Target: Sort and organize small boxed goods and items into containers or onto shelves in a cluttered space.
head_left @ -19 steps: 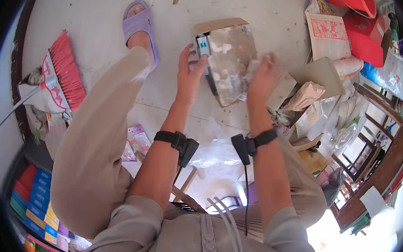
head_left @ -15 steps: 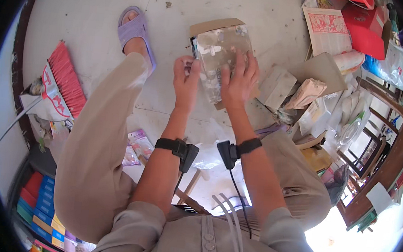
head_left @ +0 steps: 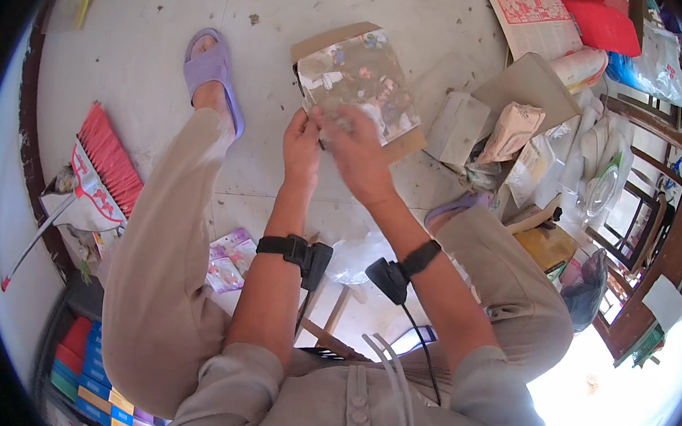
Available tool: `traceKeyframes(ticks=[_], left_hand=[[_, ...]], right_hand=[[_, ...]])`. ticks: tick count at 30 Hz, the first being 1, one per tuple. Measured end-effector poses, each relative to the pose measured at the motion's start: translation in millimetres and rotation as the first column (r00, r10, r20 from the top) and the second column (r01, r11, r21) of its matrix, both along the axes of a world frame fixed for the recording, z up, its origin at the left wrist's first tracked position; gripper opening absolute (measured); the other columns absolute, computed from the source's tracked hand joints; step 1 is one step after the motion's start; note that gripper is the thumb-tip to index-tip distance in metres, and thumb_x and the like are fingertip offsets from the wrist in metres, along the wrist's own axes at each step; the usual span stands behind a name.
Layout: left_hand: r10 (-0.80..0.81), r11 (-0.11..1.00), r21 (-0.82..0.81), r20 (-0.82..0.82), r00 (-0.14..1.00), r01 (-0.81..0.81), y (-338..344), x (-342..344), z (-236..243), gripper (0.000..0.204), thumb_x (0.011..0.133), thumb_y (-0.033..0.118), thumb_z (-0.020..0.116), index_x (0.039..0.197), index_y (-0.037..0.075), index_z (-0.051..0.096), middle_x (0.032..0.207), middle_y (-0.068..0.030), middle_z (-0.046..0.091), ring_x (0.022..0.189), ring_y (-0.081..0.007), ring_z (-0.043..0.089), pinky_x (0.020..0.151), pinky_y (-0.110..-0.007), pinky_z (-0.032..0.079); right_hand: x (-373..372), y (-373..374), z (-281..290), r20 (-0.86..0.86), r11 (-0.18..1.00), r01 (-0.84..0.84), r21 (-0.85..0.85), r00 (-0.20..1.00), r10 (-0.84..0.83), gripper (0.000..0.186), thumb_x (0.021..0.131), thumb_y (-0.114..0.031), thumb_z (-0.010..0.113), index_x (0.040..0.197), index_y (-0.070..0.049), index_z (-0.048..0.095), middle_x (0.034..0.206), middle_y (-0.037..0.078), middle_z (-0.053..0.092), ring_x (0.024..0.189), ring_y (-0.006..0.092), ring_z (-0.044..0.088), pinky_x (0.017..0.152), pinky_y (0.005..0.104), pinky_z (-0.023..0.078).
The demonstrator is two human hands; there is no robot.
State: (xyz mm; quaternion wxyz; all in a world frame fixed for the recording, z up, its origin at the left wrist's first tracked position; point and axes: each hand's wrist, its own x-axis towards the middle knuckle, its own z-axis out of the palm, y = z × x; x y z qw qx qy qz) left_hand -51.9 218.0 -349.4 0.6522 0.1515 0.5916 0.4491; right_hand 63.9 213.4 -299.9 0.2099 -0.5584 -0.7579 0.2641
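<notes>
A flat cardboard box (head_left: 303,48) lies on the floor with a clear, dirt-speckled covering (head_left: 375,79) over its top. My left hand (head_left: 302,150) has its fingers closed at the near left corner of this covered box. My right hand (head_left: 358,154) overlaps that same near edge, fingers bent and smeared by motion, so what it grips is unclear. Both forearms wear black strapped devices.
A red broom (head_left: 109,159) lies at the left above stacked blue boxes (head_left: 97,362). Cartons (head_left: 456,130), paper, bags and a red bucket-like item (head_left: 600,21) crowd the right beside a wooden frame (head_left: 655,294). My slippered left foot (head_left: 211,83) rests left of the box.
The box appears shifted leftward in the picture. My right hand has slid from its top down to the near edge, beside my left hand, whose fingers have moved to the near corner.
</notes>
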Motion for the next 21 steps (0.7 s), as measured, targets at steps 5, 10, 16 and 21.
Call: traceKeyframes(ticks=[5, 10, 16, 21], left_hand=[[0.005, 0.999, -0.043, 0.023, 1.000, -0.004, 0.4, -6.8, 1.7, 0.018, 0.098, 0.029, 0.057, 0.096, 0.013, 0.064, 0.074, 0.0074, 0.054, 0.062, -0.0027, 0.045, 0.054, -0.021, 0.034], [-0.003, 0.999, -0.032, -0.004, 1.000, 0.003, 4.3, 8.4, 0.6, 0.019, 0.099, 0.027, 0.056, 0.097, 0.010, 0.065, 0.073, 0.0078, 0.053, 0.060, -0.0027, 0.043, 0.053, -0.021, 0.034], [0.034, 0.999, -0.037, -0.061, 0.998, -0.037, -3.7, 2.1, -0.4, 0.020, 0.100, 0.023, 0.054, 0.102, 0.007, 0.066, 0.072, 0.0072, 0.054, 0.058, -0.0027, 0.042, 0.051, -0.021, 0.034], [0.062, 0.995, -0.073, -0.026, 0.998, -0.063, -5.0, 1.4, -5.2, 0.021, 0.100, 0.023, 0.053, 0.101, 0.006, 0.066, 0.072, 0.0051, 0.055, 0.057, -0.0031, 0.043, 0.050, -0.022, 0.035]], right_hand=[[40.7, 43.6, -34.6, -0.030, 0.975, -0.209, 0.073, 0.977, 0.212, 0.047, 0.074, -0.002, 0.060, 0.120, -0.011, 0.063, 0.117, 0.012, 0.060, 0.103, 0.0329, 0.056, 0.091, 0.0409, 0.047], [91.9, 122.2, -48.7, 0.044, 0.925, 0.314, 0.214, 0.943, -0.330, 0.044, 0.070, 0.001, 0.059, 0.112, -0.004, 0.067, 0.116, 0.016, 0.060, 0.101, 0.0353, 0.057, 0.091, 0.0426, 0.046], [16.4, 63.6, -11.8, -0.123, 0.987, 0.112, 0.112, 0.987, -0.098, 0.039, 0.073, 0.002, 0.060, 0.112, -0.002, 0.063, 0.118, 0.016, 0.059, 0.108, 0.0340, 0.055, 0.092, 0.0394, 0.045], [35.5, 85.8, -48.9, -0.062, 0.959, -0.264, 0.107, 0.961, 0.271, 0.035, 0.071, 0.000, 0.060, 0.106, -0.002, 0.065, 0.116, 0.014, 0.061, 0.109, 0.0342, 0.054, 0.096, 0.0405, 0.044]])
